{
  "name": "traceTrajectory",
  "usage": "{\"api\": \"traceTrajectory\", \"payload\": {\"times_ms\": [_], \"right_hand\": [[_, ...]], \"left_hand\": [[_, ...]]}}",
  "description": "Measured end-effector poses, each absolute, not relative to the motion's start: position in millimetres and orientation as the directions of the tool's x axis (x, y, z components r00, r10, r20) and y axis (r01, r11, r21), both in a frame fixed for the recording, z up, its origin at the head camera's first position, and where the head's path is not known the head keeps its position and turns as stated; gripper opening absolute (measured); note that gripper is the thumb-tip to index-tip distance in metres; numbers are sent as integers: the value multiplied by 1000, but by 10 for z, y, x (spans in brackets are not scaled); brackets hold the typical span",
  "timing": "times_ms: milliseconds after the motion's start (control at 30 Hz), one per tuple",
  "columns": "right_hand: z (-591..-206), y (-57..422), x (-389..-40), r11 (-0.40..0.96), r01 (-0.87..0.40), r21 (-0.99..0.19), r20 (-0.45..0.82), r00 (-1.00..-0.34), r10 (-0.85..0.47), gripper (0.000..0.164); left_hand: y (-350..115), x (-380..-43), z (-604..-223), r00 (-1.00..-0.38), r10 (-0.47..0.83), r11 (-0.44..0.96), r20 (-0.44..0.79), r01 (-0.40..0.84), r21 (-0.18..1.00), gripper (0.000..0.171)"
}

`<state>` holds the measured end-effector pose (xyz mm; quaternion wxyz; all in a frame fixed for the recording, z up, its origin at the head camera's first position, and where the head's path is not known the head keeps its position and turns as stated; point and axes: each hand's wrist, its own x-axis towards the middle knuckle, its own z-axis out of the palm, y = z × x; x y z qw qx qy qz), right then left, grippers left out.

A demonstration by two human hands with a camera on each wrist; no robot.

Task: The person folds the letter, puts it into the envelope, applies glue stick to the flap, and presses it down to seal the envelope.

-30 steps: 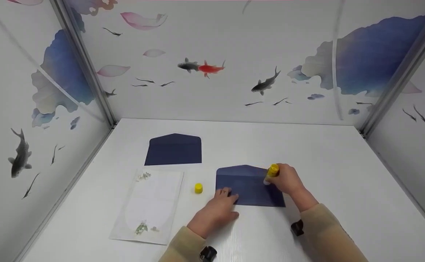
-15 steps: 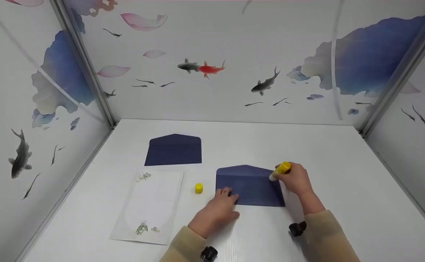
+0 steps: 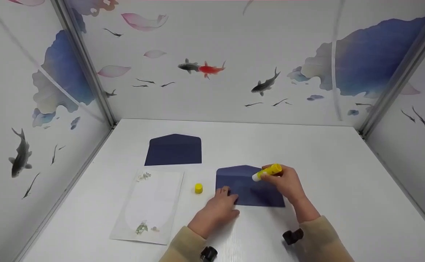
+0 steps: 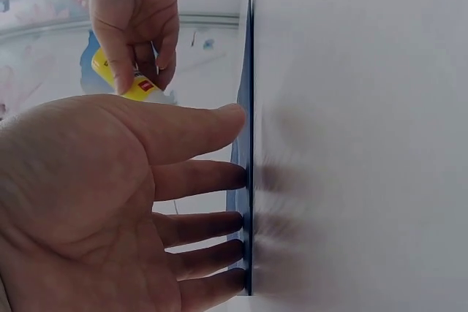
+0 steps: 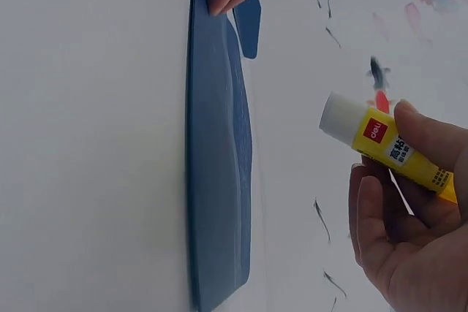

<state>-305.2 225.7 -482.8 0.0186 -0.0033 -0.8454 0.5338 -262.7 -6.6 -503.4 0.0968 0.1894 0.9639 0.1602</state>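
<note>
A dark blue envelope (image 3: 248,193) lies on the white table with its flap unfolded away from me. My left hand (image 3: 217,213) rests its fairly straight fingertips on the envelope's lower left part; the left wrist view shows the fingers (image 4: 205,180) pressing at its surface. Between thumb and fingers my right hand (image 3: 287,183) pinches a yellow glue stick (image 3: 268,171), tilted, its white end pointing left over the envelope. In the right wrist view the glue stick (image 5: 395,144) is held apart from the envelope (image 5: 216,151). Its yellow cap (image 3: 198,188) stands left of the envelope.
Another dark blue envelope (image 3: 174,151) lies farther back on the left. In front of it is a white sheet (image 3: 152,207) printed with small flowers. White panels (image 3: 212,91) painted with fish and petals enclose the table at the back and sides.
My right hand first shifts right along the envelope's right edge, then lifts and comes back left with the glue stick tipped flatter. The left hand stays in place.
</note>
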Motion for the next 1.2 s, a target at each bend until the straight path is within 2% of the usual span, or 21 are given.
{"api": "traceTrajectory", "payload": {"times_ms": [233, 300, 400, 500, 633, 767, 900, 1200], "right_hand": [[-4823, 2110, -2961, 295, -39, -955, 37, -999, -10, 36], [-4829, 2076, -2945, 256, -42, -966, 41, -999, -12, 36], [-4834, 2024, -2915, 195, -50, -980, 50, -999, -8, 36], [-4836, 1963, -2880, 171, -64, -983, 66, -998, 4, 36], [-4854, 1890, -2845, 158, -95, -983, 100, -995, 24, 32], [-4881, 1845, -2825, 135, -127, -983, 134, -990, 45, 29], [-4898, 1806, -2809, 123, -138, -983, 146, -988, 57, 29], [-4937, 1750, -2790, 205, -156, -966, 176, -981, 82, 29]], "left_hand": [[-28, -2650, -5027, -931, 360, 897, -54, 330, 295, 45], [-21, -2651, -5017, -939, 345, 884, 1, 326, 335, 42], [11, -2643, -4997, -953, 299, 793, 48, 276, 543, 35], [59, -2630, -4977, -967, 248, 602, 53, 196, 774, 30], [107, -2629, -4987, -976, 208, 317, 57, 123, 940, 31], [136, -2629, -5014, -978, 193, 87, 77, 96, 992, 33], [151, -2631, -5030, -984, 156, -34, 88, 84, 996, 33], [134, -2634, -5007, -993, 50, -72, 105, 101, 992, 33]]}}
